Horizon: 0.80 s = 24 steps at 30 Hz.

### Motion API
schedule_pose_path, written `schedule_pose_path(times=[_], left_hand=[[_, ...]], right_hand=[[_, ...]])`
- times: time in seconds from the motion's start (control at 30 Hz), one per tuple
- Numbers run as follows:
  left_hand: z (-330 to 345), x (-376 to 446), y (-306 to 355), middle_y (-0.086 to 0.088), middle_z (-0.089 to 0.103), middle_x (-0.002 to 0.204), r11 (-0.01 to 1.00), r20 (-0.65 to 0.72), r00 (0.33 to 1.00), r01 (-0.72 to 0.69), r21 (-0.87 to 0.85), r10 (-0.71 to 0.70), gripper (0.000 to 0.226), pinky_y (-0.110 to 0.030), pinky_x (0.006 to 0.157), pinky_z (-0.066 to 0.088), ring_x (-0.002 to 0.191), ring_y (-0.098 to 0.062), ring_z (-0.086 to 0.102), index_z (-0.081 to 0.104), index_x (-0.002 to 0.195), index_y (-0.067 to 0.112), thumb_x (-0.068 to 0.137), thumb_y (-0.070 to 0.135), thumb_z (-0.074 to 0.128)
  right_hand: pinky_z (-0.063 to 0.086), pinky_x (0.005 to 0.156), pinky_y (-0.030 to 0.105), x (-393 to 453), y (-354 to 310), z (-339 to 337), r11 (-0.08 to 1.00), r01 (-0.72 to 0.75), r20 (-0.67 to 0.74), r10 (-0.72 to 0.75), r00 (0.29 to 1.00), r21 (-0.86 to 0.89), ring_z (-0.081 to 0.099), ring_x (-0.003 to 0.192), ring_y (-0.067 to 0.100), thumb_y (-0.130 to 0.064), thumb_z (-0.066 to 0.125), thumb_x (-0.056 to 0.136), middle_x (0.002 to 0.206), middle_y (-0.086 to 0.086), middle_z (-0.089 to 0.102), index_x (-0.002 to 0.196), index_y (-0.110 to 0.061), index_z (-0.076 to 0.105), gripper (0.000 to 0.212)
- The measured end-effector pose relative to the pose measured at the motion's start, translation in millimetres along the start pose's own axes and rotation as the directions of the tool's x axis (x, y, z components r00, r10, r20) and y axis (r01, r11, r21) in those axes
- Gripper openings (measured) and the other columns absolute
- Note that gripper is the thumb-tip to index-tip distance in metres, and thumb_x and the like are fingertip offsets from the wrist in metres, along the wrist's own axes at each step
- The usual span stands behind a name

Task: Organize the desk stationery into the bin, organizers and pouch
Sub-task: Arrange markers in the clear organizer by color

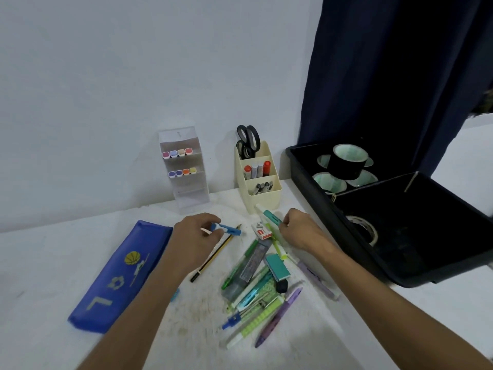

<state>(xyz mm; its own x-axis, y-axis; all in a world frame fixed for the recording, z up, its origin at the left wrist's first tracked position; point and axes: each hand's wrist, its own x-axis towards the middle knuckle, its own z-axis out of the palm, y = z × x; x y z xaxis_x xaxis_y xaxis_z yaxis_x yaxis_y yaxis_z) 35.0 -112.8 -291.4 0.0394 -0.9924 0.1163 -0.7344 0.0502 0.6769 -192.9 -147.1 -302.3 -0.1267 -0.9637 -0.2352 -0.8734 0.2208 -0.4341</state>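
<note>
Left fingers point(213, 231) pinch blue marker point(229, 229) pointing right; right fingers point(284, 222) grip teal marker point(268, 214) angled up-left.

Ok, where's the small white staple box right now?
Head view, centre: the staple box lies on the desk between the two hands, just in front of the cream organizer, beside the right hand.

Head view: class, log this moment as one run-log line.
left hand: holds blue marker | right hand: holds teal marker | cream organizer: scissors, markers inside | pouch: flat on desk
</note>
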Motion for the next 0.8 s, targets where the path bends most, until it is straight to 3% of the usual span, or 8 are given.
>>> schedule_pose_path(times=[0.1, 0.17, 0.27, 0.4, 0.57, 0.67, 0.8], left_hand=[[-18, 0, 10, 0.007, 0.067, 0.082, 0.999, -0.080, 0.997, -0.003, -0.039, -0.001, 0.015, -0.008, 0.053, 0.041, 0.056, -0.002, 0.060, 0.068, 0.100, 0.023, 0.086, 0.025, 0.067], [-35, 0, 15, 0.006, 0.067, 0.083, 0.999, -0.175, 0.984, -0.036, -0.032, 0.030, 0.018, -0.011, 0.060, 0.045, 0.060, -0.002, 0.061, 0.070, 0.103, 0.019, 0.085, 0.021, 0.068], [-58, 1, 16, 0.000, 0.069, 0.095, 0.996, -0.308, 0.947, -0.091, 0.021, 0.093, 0.024, -0.029, 0.081, 0.052, 0.079, -0.015, 0.067, 0.069, 0.108, 0.012, 0.084, 0.015, 0.068], [-78, 6, 1, -0.003, 0.070, 0.098, 0.988, -0.409, 0.899, -0.138, 0.070, 0.155, 0.024, -0.036, 0.085, 0.055, 0.084, -0.018, 0.067, 0.069, 0.108, 0.010, 0.084, 0.010, 0.067], [-80, 19, -19, -0.004, 0.069, 0.100, 0.977, -0.386, 0.898, -0.175, 0.126, 0.211, 0.025, -0.027, 0.081, 0.053, 0.081, -0.014, 0.062, 0.068, 0.109, 0.008, 0.083, 0.004, 0.066], [-73, 31, -27, -0.006, 0.068, 0.102, 0.955, -0.309, 0.915, -0.195, 0.223, 0.259, 0.023, -0.020, 0.075, 0.045, 0.083, -0.018, 0.064, 0.069, 0.107, 0.006, 0.084, 0.003, 0.065], [-63, 49, -35, -0.006, 0.064, 0.111, 0.949, -0.241, 0.948, -0.137, 0.285, 0.209, 0.026, -0.020, 0.077, 0.045, 0.090, -0.020, 0.063, 0.067, 0.115, 0.009, 0.089, 0.012, 0.061]], right_hand=[[0.038, 0.052, 0.023, -18, -10, -13, 0.985, 0.162, -0.073, -0.157, 0.985, 0.068, 0.055, 0.078, 0.019, -0.030, 0.051, 0.095, 0.104, 0.007, 0.061, 0.103, -0.013, 0.053, 0.019], [0.036, 0.045, 0.013, -29, -25, -18, 0.932, 0.322, -0.165, -0.296, 0.941, 0.164, 0.051, 0.067, 0.011, -0.026, 0.058, 0.093, 0.093, 0.004, 0.060, 0.102, -0.013, 0.057, 0.015], [0.036, 0.051, 0.009, -34, -56, -16, 0.823, 0.513, -0.307, -0.436, 0.846, 0.243, 0.045, 0.058, 0.001, -0.022, 0.065, 0.089, 0.082, -0.001, 0.057, 0.099, -0.014, 0.062, 0.014], [0.042, 0.063, 0.014, -23, -100, -5, 0.710, 0.637, -0.424, -0.500, 0.755, 0.298, 0.051, 0.064, 0.009, -0.021, 0.070, 0.085, 0.084, -0.003, 0.061, 0.099, -0.013, 0.067, 0.016], [0.032, 0.073, 0.012, 4, -137, 19, 0.686, 0.709, -0.408, -0.607, 0.682, 0.165, 0.046, 0.075, 0.007, -0.020, 0.064, 0.089, 0.094, 0.002, 0.061, 0.112, -0.012, 0.066, 0.025], [0.035, 0.079, 0.013, 18, -149, 34, 0.682, 0.724, -0.378, -0.646, 0.663, 0.103, 0.055, 0.090, 0.013, -0.018, 0.062, 0.090, 0.106, 0.006, 0.066, 0.117, -0.011, 0.066, 0.027], [0.044, 0.093, 0.023, 37, -163, 51, 0.691, 0.720, -0.331, -0.666, 0.668, 0.064, 0.059, 0.107, 0.018, -0.021, 0.062, 0.091, 0.119, 0.003, 0.066, 0.120, -0.017, 0.065, 0.030]])
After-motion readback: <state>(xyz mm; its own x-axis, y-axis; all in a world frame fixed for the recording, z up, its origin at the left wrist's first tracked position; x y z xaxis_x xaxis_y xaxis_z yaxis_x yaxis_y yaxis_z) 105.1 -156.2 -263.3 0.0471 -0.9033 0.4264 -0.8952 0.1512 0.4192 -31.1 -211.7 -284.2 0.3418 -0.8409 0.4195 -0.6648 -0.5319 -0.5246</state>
